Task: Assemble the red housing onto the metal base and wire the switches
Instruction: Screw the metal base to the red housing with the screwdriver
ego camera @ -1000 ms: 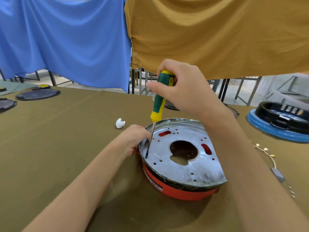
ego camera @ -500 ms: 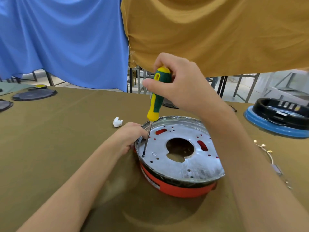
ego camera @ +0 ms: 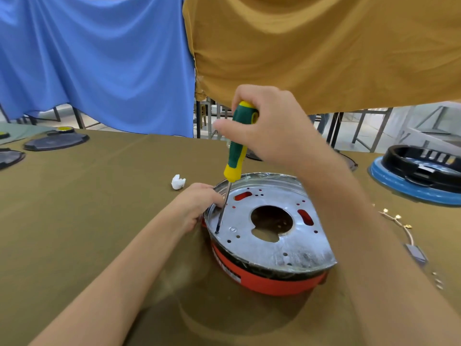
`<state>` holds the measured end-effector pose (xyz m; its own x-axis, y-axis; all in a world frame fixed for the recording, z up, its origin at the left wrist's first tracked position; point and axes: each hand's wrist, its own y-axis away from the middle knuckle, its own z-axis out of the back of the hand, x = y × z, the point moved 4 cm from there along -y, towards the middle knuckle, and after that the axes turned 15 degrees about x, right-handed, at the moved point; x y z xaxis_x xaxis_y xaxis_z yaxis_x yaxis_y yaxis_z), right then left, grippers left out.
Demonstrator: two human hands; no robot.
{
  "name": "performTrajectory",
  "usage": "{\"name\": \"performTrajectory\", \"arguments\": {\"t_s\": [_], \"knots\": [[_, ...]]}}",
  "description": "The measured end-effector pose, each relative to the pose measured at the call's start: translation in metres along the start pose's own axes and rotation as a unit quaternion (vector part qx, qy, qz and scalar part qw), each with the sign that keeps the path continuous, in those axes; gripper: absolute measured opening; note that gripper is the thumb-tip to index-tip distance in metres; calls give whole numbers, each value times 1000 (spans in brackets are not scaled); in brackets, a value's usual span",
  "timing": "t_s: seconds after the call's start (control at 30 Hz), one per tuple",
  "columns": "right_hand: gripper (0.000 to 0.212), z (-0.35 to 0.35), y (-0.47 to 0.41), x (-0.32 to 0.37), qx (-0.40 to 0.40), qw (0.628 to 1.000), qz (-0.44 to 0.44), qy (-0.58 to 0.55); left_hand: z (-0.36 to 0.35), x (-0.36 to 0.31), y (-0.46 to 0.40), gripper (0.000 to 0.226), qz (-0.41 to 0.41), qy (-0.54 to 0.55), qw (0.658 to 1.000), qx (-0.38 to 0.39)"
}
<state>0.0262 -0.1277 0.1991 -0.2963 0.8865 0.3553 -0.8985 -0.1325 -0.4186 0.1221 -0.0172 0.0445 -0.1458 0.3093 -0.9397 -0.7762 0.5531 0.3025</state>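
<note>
A round metal base (ego camera: 287, 245) with a large centre hole lies on top of the red housing (ego camera: 269, 283) on the olive table. My right hand (ego camera: 269, 126) grips a green and yellow screwdriver (ego camera: 235, 151), held nearly upright with its tip on the plate's left edge. My left hand (ego camera: 197, 203) holds the left rim of the base, fingers curled over the edge beside the shaft. A wire with gold terminals (ego camera: 399, 221) lies on the table to the right.
A small white part (ego camera: 178, 182) lies left of the assembly. A blue and black housing (ego camera: 419, 173) sits at the far right. Dark flat plates (ego camera: 56, 142) rest at the far left. Blue and mustard cloths hang behind the table.
My right hand has turned slightly on the screwdriver handle. The tip stays at the same spot on the plate, and my left hand keeps its hold on the rim.
</note>
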Motion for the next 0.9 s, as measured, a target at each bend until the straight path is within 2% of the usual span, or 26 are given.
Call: {"name": "performTrajectory", "arguments": {"t_s": [0.1,0.2,0.3,0.4,0.5,0.53,0.6,0.67,0.73,0.8,0.9], "knots": [[43,-7,-1,7,-31,998,-15,46,0,0,0,18,3,-2,1000,0],[24,-6,-1,4,69,993,8,-90,0,0,0,17,0,-2,1000,2],[21,5,5,-1,119,978,41,-166,-1,1,-1,17,-2,5,1000,9],[18,5,2,-1,55,992,38,-106,-1,0,1,16,-7,8,1000,8],[37,-4,-1,-1,-65,997,-26,23,-1,0,2,18,-9,15,1000,13],[40,-7,-1,-1,-83,995,-33,44,-1,1,2,18,-7,15,1000,13],[38,-11,-2,-2,-55,998,-34,24,-1,1,1,18,-5,12,1000,11],[28,-11,-3,-7,28,997,-24,-69,-1,0,1,19,-6,11,1000,11],[32,-4,-2,-11,91,984,-3,-153,0,1,1,19,-6,14,1000,13],[31,1,2,-11,110,973,32,-198,0,0,2,18,-7,15,1000,13],[20,3,5,-6,98,974,67,-194,1,1,1,18,-6,9,1000,8]]}}
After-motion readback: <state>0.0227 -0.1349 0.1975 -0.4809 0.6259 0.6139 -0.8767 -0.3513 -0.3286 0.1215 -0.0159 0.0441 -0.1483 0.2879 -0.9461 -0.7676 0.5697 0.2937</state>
